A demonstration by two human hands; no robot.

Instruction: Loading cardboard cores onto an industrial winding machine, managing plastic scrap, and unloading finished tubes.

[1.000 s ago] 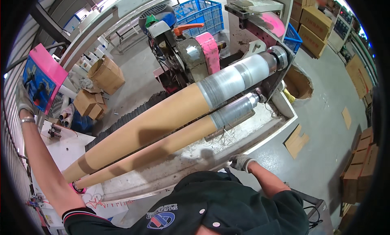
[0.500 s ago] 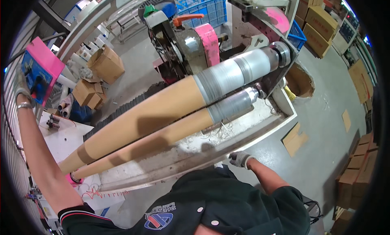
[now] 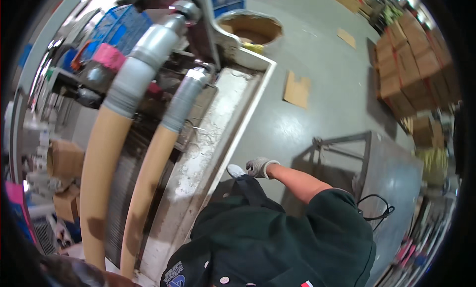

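My right hand [image 3: 260,167], in a grey-white knitted glove, hangs beside my body just right of the machine's white edge. Its fingers are loosely bent and slightly apart, and nothing shows in them. At the lower left corner, part of my left arm [image 3: 67,271] appears, dark and smeared; the hand itself is out of the picture. Nearest to that arm are two long tan rollers, a thick one [image 3: 101,183] and a thinner one [image 3: 148,188]. Toward their far ends, grey-white wrapped bands [image 3: 130,81] cover the thick roller, with a grey section [image 3: 183,101] on the thinner one.
A white metal trough [image 3: 191,175] runs along the rollers. Beyond its far end stands a round cardboard bin [image 3: 253,29]. Flat cardboard [image 3: 297,90] lies on the grey floor. At right are a metal table [image 3: 391,183] and stacked cartons [image 3: 409,63]; a blue crate [image 3: 121,29] is far left.
My view has swung right, bringing the metal table into sight. My left hand, at the blue-and-pink control box before, has left the picture. My right hand still hangs beside me.
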